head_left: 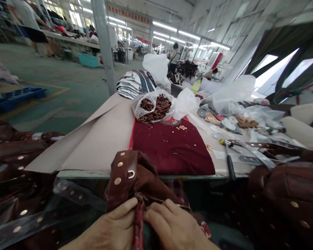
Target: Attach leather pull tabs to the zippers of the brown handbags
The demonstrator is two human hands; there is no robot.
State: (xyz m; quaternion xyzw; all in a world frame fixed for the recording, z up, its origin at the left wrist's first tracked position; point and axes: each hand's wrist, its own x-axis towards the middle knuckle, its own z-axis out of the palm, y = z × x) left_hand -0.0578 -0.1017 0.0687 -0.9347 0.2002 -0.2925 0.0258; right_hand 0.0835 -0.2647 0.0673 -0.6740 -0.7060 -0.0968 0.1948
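Head view: my left hand and right hand both grip the brown bag beside its zipper, at the near edge of the desk.

From where I stand, I see two bare hands held low, close side by side with a small gap between them. The left hand leans in from its own side, its top finger or thumb reaching to the middle. The right hand leans in too, with its fingers bent and knuckles up. Both hands pinch tight. Both wrists slant inward, and the backs of the hands show.
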